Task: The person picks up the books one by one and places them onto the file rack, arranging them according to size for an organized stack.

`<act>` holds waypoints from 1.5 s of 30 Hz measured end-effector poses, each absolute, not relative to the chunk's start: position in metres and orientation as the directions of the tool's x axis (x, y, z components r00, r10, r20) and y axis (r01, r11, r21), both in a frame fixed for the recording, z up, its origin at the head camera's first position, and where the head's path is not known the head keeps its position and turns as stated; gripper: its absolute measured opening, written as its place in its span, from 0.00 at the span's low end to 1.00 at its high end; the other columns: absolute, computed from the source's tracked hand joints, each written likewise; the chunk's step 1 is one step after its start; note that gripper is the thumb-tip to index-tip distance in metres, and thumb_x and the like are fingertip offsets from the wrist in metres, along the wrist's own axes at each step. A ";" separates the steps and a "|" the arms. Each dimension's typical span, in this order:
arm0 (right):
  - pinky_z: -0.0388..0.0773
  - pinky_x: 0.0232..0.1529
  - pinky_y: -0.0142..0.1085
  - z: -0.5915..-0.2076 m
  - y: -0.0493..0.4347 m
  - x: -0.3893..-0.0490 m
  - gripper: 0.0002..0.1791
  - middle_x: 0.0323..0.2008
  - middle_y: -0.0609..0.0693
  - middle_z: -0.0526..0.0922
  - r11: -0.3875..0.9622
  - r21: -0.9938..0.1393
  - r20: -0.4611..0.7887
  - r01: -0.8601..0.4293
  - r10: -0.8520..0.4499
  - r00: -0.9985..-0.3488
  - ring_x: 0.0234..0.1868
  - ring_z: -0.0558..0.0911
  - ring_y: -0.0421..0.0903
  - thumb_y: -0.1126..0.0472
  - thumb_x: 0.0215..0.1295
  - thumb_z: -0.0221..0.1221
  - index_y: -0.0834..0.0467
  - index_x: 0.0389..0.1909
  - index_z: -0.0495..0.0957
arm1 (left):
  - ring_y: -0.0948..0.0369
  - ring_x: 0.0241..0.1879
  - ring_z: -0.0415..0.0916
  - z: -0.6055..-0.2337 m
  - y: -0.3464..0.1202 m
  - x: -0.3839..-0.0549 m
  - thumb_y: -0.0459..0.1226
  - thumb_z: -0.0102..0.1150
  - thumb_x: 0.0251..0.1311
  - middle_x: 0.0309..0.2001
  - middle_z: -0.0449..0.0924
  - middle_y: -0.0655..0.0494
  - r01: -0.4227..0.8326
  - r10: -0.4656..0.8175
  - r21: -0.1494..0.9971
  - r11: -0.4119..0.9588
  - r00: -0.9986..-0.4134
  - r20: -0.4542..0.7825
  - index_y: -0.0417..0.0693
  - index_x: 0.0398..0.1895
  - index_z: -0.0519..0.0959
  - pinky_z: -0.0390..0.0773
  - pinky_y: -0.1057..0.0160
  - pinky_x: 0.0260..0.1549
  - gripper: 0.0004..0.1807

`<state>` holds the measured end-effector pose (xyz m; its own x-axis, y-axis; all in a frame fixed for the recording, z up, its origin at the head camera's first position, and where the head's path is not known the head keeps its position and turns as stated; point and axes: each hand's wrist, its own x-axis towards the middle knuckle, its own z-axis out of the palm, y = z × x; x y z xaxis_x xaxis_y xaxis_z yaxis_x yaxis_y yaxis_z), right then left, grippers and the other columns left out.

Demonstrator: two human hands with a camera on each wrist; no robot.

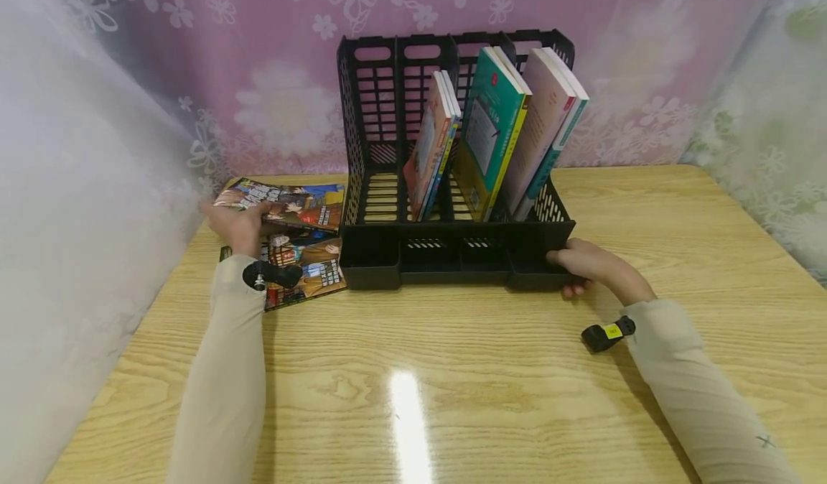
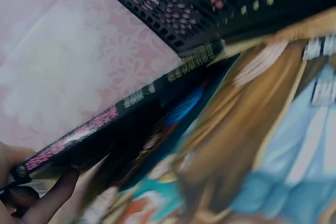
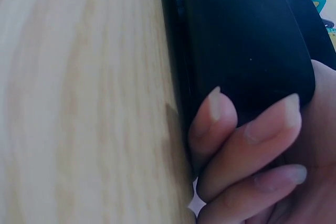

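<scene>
At the left of the table, my left hand (image 1: 240, 227) pinches the left edge of an illustrated paperback book (image 1: 304, 207). The left wrist view shows this book's dark spine (image 2: 86, 129) raised at a tilt, with thumb and fingers (image 2: 55, 195) at its end. Beneath it lies a second illustrated book (image 1: 310, 272), partly covered. A black desktop book rack (image 1: 452, 277) stands to the right of both books. My right hand (image 1: 597, 267) grips the rack's front right corner; in the right wrist view, curled fingers (image 3: 257, 135) wrap its smooth black end (image 3: 247, 40).
Several books lean inside the rack: thin orange-spined ones (image 1: 429, 146), a green one (image 1: 494, 125) and a pale pink one (image 1: 539, 118). Small compartments (image 1: 368, 254) line the rack's front. A floral curtain (image 1: 278, 96) hangs behind the wooden table (image 1: 452, 369).
</scene>
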<state>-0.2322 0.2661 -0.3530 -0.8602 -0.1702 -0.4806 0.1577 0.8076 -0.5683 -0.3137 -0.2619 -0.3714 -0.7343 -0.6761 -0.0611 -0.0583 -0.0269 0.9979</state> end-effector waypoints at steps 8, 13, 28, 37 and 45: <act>0.69 0.17 0.33 -0.355 0.265 -0.233 0.22 0.12 0.50 0.78 0.806 -0.571 -0.474 0.155 -0.170 -0.864 0.13 0.75 0.42 0.54 0.68 0.42 0.73 0.37 0.69 | 0.60 0.32 0.82 -0.381 -0.260 -0.311 0.30 0.63 0.58 0.68 0.57 0.48 -0.040 -0.591 0.932 -0.360 -0.763 -0.261 0.50 0.76 0.45 0.81 0.66 0.31 0.48; 0.68 0.17 0.33 -0.356 0.265 -0.233 0.23 0.12 0.50 0.78 0.807 -0.569 -0.477 0.155 -0.171 -0.862 0.13 0.75 0.42 0.54 0.69 0.42 0.73 0.36 0.70 | 0.62 0.37 0.78 -0.379 -0.260 -0.313 0.32 0.59 0.61 0.64 0.60 0.49 -0.020 -0.579 0.922 -0.386 -0.773 -0.259 0.52 0.75 0.47 0.79 0.69 0.25 0.43; 0.69 0.17 0.33 -0.353 0.267 -0.234 0.24 0.12 0.50 0.78 0.802 -0.574 -0.477 0.163 -0.166 -0.863 0.13 0.75 0.42 0.53 0.69 0.42 0.75 0.39 0.69 | 0.62 0.56 0.68 -0.340 -0.251 -0.321 0.20 0.55 0.52 0.58 0.71 0.53 0.280 -0.608 0.949 -0.143 -0.782 0.138 0.41 0.63 0.66 0.69 0.70 0.50 0.32; 0.68 0.17 0.32 -0.354 0.267 -0.234 0.23 0.12 0.50 0.78 0.805 -0.572 -0.476 0.159 -0.167 -0.863 0.12 0.75 0.42 0.54 0.68 0.42 0.74 0.38 0.69 | 0.66 0.29 0.67 -0.316 -0.234 -0.315 0.31 0.58 0.52 0.28 0.71 0.61 0.165 -0.580 0.925 0.342 -0.737 0.346 0.47 0.31 0.75 0.67 0.69 0.31 0.04; 0.68 0.17 0.33 -0.354 0.266 -0.233 0.24 0.12 0.50 0.78 0.803 -0.575 -0.476 0.158 -0.171 -0.863 0.12 0.75 0.42 0.53 0.68 0.42 0.75 0.40 0.69 | 0.46 0.47 0.67 -0.309 -0.225 -0.306 0.36 0.56 0.58 0.41 0.72 0.38 0.095 -0.469 0.819 0.565 -0.780 0.414 0.33 0.47 0.75 0.68 0.51 0.50 0.17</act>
<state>-0.2332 0.2656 -0.3539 -0.8629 -0.1710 -0.4756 0.1580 0.8026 -0.5752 -0.3057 -0.2253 -0.3086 -0.7800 -0.4690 0.4143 0.0954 0.5652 0.8194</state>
